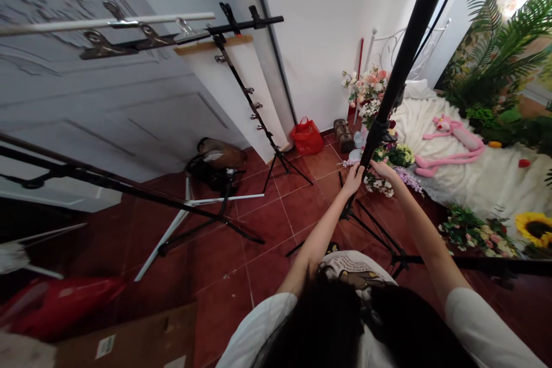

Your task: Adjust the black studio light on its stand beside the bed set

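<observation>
A tall black light stand (390,83) rises in front of me, tilted toward the upper right. Its tripod legs (374,229) are spread on the floor near my feet. My left hand (353,179) is wrapped round the pole just below a clamp collar (378,133). At almost the same height, my right hand (383,171) grips the pole from the other side; its fingertips are partly hidden behind the pole.
Left are a slimmer black stand (241,80) with metal clips, a white pole (172,16) and a cardboard box (142,339). A red bag (307,137) sits by the wall. Right, a white-draped bed (435,112) holds a pink plush toy (463,137); flowers (373,83) stand beside it.
</observation>
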Demonstrator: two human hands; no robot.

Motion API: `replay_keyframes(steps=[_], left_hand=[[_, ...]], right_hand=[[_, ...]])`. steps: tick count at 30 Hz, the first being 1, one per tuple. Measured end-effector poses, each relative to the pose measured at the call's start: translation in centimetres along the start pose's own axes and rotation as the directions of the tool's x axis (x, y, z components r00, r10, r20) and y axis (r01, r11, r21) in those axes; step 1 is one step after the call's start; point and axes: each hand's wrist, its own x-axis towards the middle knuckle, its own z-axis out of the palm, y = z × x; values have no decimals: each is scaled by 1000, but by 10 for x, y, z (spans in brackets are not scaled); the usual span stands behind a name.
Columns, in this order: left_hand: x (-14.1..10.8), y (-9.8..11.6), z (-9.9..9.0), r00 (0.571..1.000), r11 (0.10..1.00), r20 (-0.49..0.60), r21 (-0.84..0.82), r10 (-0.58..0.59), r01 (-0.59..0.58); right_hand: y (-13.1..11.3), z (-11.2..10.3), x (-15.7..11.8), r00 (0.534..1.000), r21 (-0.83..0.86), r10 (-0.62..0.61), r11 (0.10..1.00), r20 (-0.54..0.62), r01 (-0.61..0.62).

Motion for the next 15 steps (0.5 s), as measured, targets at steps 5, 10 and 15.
replay_keyframes(steps=[5, 10, 15], left_hand=[[1, -7, 3, 998, 999, -46, 11, -48, 48], [2, -14, 5, 999, 1000, -41, 2, -25, 25], [3, -17, 1, 1000, 1000, -25, -7, 17, -17]], right_hand=[[-3, -7, -3, 991, -60, 49, 997, 122, -42], [-2, -8, 4, 993, -227, 73, 973, 94, -50], [-1, -2, 11, 993, -213, 51, 977, 103, -29]])
